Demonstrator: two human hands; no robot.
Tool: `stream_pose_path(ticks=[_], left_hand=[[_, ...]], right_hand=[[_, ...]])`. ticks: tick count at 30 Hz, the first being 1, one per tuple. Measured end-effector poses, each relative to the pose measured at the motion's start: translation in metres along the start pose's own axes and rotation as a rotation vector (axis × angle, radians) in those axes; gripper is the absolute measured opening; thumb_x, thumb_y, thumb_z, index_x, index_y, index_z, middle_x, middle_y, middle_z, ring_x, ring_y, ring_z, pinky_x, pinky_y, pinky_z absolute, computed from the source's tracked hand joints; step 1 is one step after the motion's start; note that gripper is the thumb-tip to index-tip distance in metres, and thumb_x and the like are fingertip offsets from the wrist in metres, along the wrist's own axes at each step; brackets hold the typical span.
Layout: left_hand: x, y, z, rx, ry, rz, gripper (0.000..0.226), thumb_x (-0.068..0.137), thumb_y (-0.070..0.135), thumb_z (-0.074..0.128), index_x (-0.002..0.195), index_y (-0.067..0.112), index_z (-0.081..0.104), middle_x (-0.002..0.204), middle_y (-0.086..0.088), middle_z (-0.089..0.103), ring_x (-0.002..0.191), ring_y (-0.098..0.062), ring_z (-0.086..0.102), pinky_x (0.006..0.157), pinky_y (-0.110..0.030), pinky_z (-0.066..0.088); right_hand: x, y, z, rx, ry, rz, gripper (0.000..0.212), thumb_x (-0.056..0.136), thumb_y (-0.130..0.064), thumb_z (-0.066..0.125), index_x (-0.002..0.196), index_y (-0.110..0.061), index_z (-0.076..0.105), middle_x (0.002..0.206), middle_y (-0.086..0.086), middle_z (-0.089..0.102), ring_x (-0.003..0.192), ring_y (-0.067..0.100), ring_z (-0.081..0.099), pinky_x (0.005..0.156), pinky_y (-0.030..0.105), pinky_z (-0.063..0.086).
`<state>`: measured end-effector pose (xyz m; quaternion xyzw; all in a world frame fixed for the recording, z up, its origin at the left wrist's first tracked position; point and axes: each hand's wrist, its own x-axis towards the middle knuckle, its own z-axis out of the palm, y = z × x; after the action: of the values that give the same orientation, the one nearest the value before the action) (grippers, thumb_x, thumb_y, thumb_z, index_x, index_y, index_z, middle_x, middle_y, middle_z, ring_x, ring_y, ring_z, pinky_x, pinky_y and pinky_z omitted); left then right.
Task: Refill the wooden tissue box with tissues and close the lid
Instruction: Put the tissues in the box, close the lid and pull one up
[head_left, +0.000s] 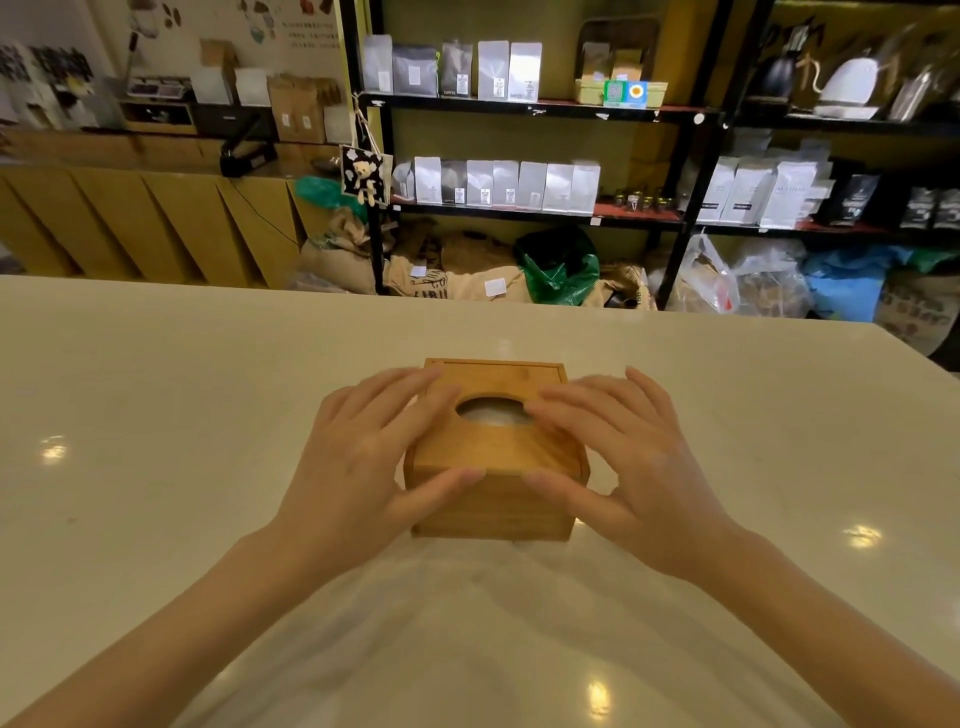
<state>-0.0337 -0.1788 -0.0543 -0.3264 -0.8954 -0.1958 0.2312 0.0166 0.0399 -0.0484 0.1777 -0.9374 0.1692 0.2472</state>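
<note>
- The wooden tissue box (496, 499) stands upright on the pale, glossy table (156, 415), roughly in its middle, with both hands laid on it from the near side.
- Nearest to the camera, two bare forearms come in from the lower corners and meet at the box.
- The left hand (363, 457) lies spread against the box's left side: its thumb rests along the near top edge and its fingers (415, 400) reach flat over the lid toward the opening. It is loosely open, pressing rather than clenched.
- The right hand (628, 457) mirrors it on the box's right side, thumb on the near top edge, fingers stretched over the lid up to the right rim of the opening, likewise open and flat.
- The lid (493, 447) sits on top of the box; its far edge stops just short of the box's far wall, where a narrow strip of recessed frame shows (whether it is fully seated I cannot tell).
- In the lid's oval opening (491, 410), between the two sets of fingertips, something white shows inside the box.
- Beyond the box the table runs bare to its far edge, with a few lamp glints on it.
- Behind the table, past the box, burlap sacks (457, 270) and a green plastic bag (563, 270) lie on the floor.
- Above those stands a black shelf rack (519, 106) carrying rows of white and silver pouches (509, 184).
</note>
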Motion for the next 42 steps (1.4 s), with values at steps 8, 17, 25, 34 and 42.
stream_pose_path(ticks=[8,17,25,34,42], left_hand=[[0.008,-0.005,0.004,-0.049,-0.323,-0.19,0.108,0.053,0.09,-0.002,0.145,0.036,0.008,0.156,0.014,-0.002,0.138,0.003,-0.013,0.116,-0.033,-0.01],[0.003,-0.001,0.003,-0.116,-0.309,-0.188,0.109,0.051,0.092,0.001,0.144,0.036,0.011,0.156,0.014,0.002,0.134,0.008,-0.005,0.115,-0.03,-0.006],[0.009,-0.004,-0.006,-0.083,-0.387,-0.168,0.111,0.048,0.093,0.0,0.144,0.037,0.01,0.156,0.015,0.0,0.132,0.009,-0.007,0.115,-0.032,-0.004],[0.012,-0.002,-0.01,-0.017,-0.452,-0.167,0.115,0.045,0.091,-0.006,0.145,0.035,0.004,0.157,0.014,-0.004,0.129,0.009,-0.015,0.115,-0.039,-0.008],[0.012,-0.001,-0.009,0.029,-0.454,-0.158,0.11,0.05,0.089,-0.005,0.145,0.034,0.0,0.156,0.014,-0.007,0.129,0.009,-0.018,0.114,-0.044,-0.013]], right_hand=[[0.008,0.007,0.003,-0.099,-0.384,0.171,0.099,0.064,-0.083,-0.003,0.146,-0.028,0.0,0.157,-0.01,-0.004,0.138,-0.004,-0.011,0.114,0.041,-0.019],[0.005,0.001,-0.005,-0.095,-0.369,0.152,0.102,0.061,-0.083,-0.01,0.145,-0.03,0.012,0.157,-0.011,0.008,0.142,0.001,-0.003,0.115,0.043,-0.016],[0.068,0.003,-0.019,0.028,-0.351,-0.034,0.02,0.086,-0.032,0.058,0.103,-0.031,0.07,0.144,-0.007,0.041,0.139,0.011,0.018,0.113,0.032,0.014],[0.101,-0.011,-0.003,-0.34,-0.665,-0.28,0.025,0.089,-0.039,0.05,0.107,-0.035,0.067,0.155,-0.006,0.02,0.143,0.022,0.0,0.116,0.04,0.002],[0.102,-0.011,0.001,-0.233,-0.629,-0.235,0.025,0.088,-0.04,0.051,0.097,-0.031,0.072,0.151,-0.01,0.031,0.141,0.017,0.009,0.112,0.033,0.011]])
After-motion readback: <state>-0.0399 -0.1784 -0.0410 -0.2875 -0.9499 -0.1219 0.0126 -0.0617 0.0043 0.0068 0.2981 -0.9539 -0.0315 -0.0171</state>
